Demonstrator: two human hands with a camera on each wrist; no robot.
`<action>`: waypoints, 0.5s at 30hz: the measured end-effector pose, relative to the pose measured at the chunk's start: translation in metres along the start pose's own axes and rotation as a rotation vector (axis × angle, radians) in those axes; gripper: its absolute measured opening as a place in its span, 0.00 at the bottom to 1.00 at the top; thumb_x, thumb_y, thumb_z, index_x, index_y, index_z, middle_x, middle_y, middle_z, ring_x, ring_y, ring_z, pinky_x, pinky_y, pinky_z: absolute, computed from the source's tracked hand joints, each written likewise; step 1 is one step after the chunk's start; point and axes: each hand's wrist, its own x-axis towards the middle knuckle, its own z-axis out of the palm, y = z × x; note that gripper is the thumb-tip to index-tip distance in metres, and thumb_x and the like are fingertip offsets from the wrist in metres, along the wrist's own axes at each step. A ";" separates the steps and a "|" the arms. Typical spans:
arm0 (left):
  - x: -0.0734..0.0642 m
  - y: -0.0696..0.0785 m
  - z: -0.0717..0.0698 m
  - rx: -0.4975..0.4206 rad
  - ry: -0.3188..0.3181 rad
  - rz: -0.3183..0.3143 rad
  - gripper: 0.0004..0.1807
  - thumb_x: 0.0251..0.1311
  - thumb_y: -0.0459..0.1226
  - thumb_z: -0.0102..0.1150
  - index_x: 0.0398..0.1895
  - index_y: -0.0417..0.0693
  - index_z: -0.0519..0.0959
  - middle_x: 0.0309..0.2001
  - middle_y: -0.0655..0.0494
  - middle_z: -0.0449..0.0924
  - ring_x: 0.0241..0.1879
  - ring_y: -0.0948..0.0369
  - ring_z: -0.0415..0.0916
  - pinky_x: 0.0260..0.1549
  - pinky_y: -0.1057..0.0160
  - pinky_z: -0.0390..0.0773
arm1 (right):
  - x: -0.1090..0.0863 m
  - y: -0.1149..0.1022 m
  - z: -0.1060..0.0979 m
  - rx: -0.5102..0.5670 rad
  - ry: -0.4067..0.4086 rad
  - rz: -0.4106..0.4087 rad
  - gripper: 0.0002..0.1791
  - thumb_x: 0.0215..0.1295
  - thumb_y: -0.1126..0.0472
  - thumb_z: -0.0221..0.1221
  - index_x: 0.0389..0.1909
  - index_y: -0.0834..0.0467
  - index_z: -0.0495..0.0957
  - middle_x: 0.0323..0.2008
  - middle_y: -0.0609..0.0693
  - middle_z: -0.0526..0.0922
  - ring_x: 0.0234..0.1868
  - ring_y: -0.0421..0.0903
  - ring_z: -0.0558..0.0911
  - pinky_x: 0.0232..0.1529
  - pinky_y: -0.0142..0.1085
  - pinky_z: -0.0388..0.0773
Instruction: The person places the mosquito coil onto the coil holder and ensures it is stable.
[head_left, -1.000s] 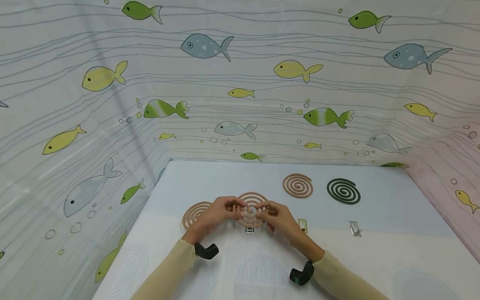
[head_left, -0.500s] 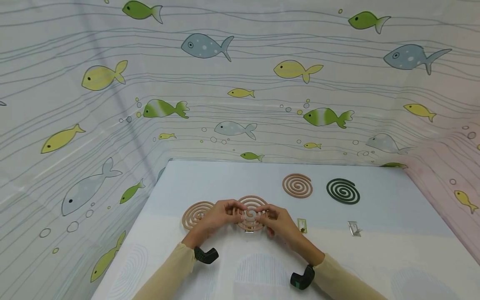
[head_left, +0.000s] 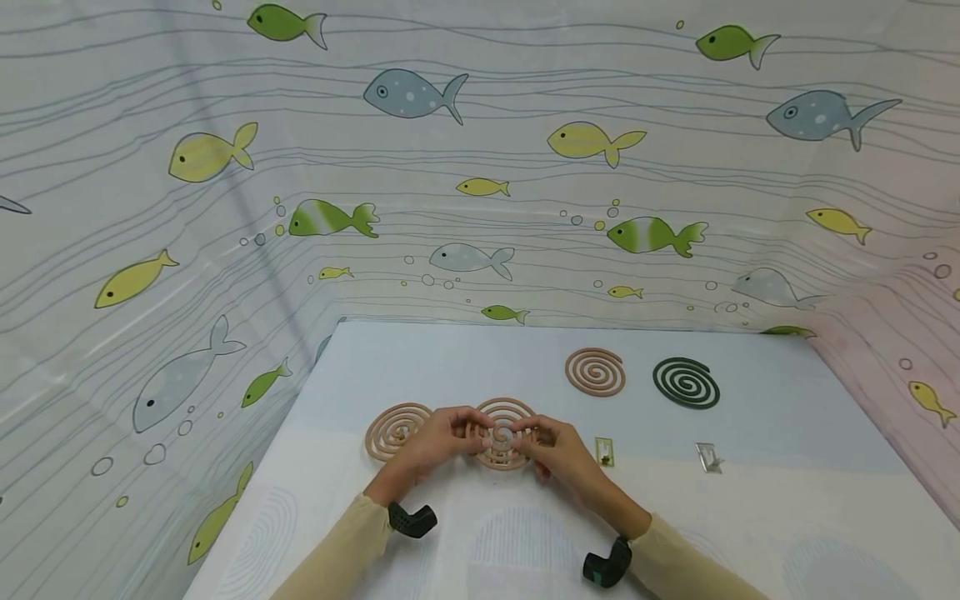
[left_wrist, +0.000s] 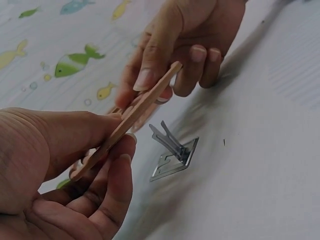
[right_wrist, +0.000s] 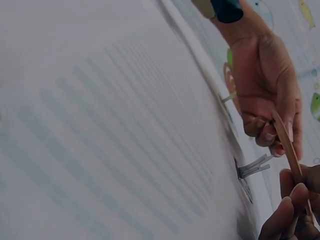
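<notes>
A brown mosquito coil (head_left: pixel 504 403) is held level between both hands. My left hand (head_left: pixel 441 440) pinches its left side between thumb and fingers, and my right hand (head_left: pixel 561 452) pinches the opposite side. In the left wrist view the coil (left_wrist: pixel 131 120) appears edge-on, tilted in the picture. Just below it a small metal coil stand (left_wrist: pixel 172 165) lies on the table with its forked prong upright. A gap shows between prong and coil. From the right wrist, the same stand (right_wrist: pixel 250 169) is visible beside the coil's edge (right_wrist: pixel 288 145).
Left of the hands, another brown coil (head_left: pixel 386 425) sits on a stand, partly behind the left hand. Farther back lie a brown coil (head_left: pixel 595 372) and a dark green coil (head_left: pixel 686 383). A gold-coloured stand (head_left: pixel 604 452) and a silver stand (head_left: pixel 708 457) lie to the right.
Both hands have shifted slightly toward the person with the coil. In the head view the coil now covers the stand that showed at its near edge before.
</notes>
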 end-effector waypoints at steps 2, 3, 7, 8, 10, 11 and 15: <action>0.000 0.000 0.001 -0.008 0.000 0.002 0.17 0.62 0.31 0.71 0.53 0.36 0.82 0.40 0.48 0.83 0.33 0.64 0.75 0.33 0.67 0.76 | -0.001 0.000 0.000 -0.011 0.002 -0.004 0.20 0.67 0.55 0.70 0.56 0.58 0.82 0.25 0.51 0.78 0.17 0.43 0.70 0.21 0.34 0.73; -0.001 0.000 0.001 -0.005 0.001 0.003 0.17 0.62 0.31 0.71 0.53 0.36 0.82 0.40 0.48 0.83 0.33 0.64 0.75 0.33 0.66 0.75 | -0.001 0.001 0.000 -0.015 0.003 -0.007 0.19 0.67 0.55 0.70 0.56 0.57 0.82 0.25 0.52 0.78 0.17 0.43 0.71 0.21 0.34 0.73; -0.001 -0.002 0.003 -0.005 0.005 -0.001 0.17 0.62 0.32 0.71 0.53 0.37 0.82 0.38 0.50 0.83 0.32 0.65 0.75 0.33 0.65 0.75 | -0.002 0.001 0.000 -0.021 0.008 -0.007 0.18 0.66 0.55 0.70 0.54 0.55 0.83 0.25 0.51 0.77 0.17 0.42 0.71 0.21 0.34 0.73; -0.001 -0.003 0.003 -0.009 0.006 -0.003 0.17 0.62 0.31 0.71 0.53 0.37 0.82 0.38 0.51 0.83 0.32 0.65 0.75 0.33 0.66 0.75 | -0.002 0.001 0.000 -0.021 0.008 -0.007 0.18 0.66 0.55 0.70 0.54 0.55 0.83 0.25 0.51 0.77 0.17 0.42 0.71 0.21 0.33 0.73; -0.001 -0.004 0.003 -0.018 0.005 0.002 0.17 0.62 0.31 0.71 0.53 0.36 0.82 0.39 0.51 0.83 0.33 0.65 0.76 0.33 0.66 0.75 | -0.003 0.001 0.001 -0.022 0.008 -0.005 0.18 0.66 0.55 0.70 0.54 0.56 0.83 0.25 0.51 0.77 0.17 0.42 0.71 0.21 0.33 0.73; -0.002 -0.004 0.004 -0.023 0.003 0.005 0.17 0.62 0.31 0.71 0.53 0.35 0.82 0.39 0.50 0.84 0.33 0.65 0.76 0.33 0.66 0.75 | -0.003 0.001 0.001 -0.021 0.008 -0.005 0.18 0.66 0.56 0.70 0.54 0.56 0.83 0.25 0.51 0.77 0.17 0.42 0.71 0.21 0.34 0.73; -0.003 -0.006 0.004 -0.012 0.001 0.002 0.17 0.63 0.32 0.70 0.53 0.36 0.82 0.38 0.50 0.83 0.32 0.64 0.75 0.32 0.66 0.75 | -0.005 0.001 0.002 -0.029 0.009 -0.014 0.18 0.67 0.56 0.70 0.55 0.57 0.82 0.25 0.52 0.77 0.17 0.42 0.71 0.21 0.34 0.73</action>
